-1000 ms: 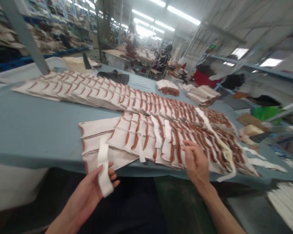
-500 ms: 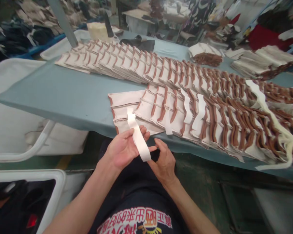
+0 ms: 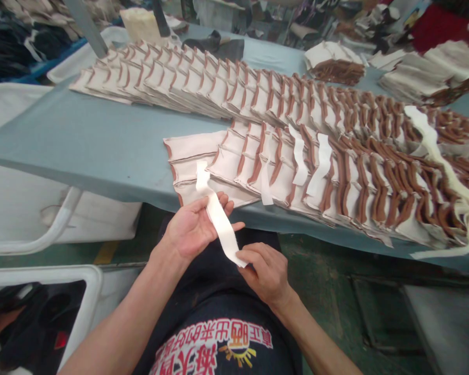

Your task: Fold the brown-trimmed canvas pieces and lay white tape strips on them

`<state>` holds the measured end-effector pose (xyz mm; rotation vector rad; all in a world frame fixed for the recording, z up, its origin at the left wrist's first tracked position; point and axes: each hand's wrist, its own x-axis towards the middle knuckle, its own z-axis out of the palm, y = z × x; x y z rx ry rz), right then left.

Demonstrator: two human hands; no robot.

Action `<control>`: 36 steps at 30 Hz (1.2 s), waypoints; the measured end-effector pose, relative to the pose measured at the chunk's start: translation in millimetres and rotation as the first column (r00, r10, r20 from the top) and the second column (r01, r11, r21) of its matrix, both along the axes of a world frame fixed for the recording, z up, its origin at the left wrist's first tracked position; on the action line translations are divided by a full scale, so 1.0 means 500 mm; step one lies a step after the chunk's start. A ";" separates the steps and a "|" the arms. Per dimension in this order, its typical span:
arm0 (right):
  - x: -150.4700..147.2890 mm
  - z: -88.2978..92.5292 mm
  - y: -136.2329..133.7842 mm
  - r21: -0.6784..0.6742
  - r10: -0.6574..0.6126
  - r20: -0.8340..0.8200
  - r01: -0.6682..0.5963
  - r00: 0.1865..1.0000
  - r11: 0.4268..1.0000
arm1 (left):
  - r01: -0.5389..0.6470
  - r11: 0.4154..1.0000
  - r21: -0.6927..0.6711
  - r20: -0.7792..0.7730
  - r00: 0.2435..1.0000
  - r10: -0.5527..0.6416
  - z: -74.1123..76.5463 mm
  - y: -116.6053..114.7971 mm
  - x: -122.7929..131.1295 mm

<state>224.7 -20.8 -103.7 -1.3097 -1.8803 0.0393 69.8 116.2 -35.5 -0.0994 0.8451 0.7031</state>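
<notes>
A white strip of tape or fabric [image 3: 222, 221] runs in a slack curve over my left hand [image 3: 195, 226]. That palm faces up, with the thumb at the strip's edge and the fingers under it. Lower right, my right hand [image 3: 266, 271] pinches the strip's near end between thumb and fingers. Its far end rests over the cream panels with brown edges [image 3: 195, 151] at the front of the table. More white strips [image 3: 319, 164] lie across the overlapping row of cream and brown pieces [image 3: 285, 166] to the right.
Behind runs a longer overlapping row of similar pieces [image 3: 187, 78] on the blue-covered table [image 3: 94, 140]. A long pale strip [image 3: 445, 166] trails over the right side. Stacked pieces [image 3: 336, 62] sit at the back. White bins [image 3: 89, 286] stand at the left, one holding dark cloth.
My right hand has closed on the strip's near end and drawn it down to the right, so its curl has straightened. My left hand stays under the strip. The view has tilted slightly downward.
</notes>
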 end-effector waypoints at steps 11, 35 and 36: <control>-0.024 0.065 -0.008 -0.542 -0.033 -0.526 -0.305 0.850 0.783 | -0.019 0.996 0.083 -0.162 0.986 0.032 -0.029 0.007 0.001; -0.051 0.095 0.029 -0.720 -0.293 -0.465 -0.164 0.835 0.675 | 0.024 0.992 0.124 -0.093 0.996 -0.013 -0.059 0.015 -0.021; -0.052 0.096 0.029 -0.717 -0.287 -0.464 -0.165 0.838 0.677 | 0.028 0.991 0.129 -0.097 0.995 -0.016 -0.060 0.015 -0.020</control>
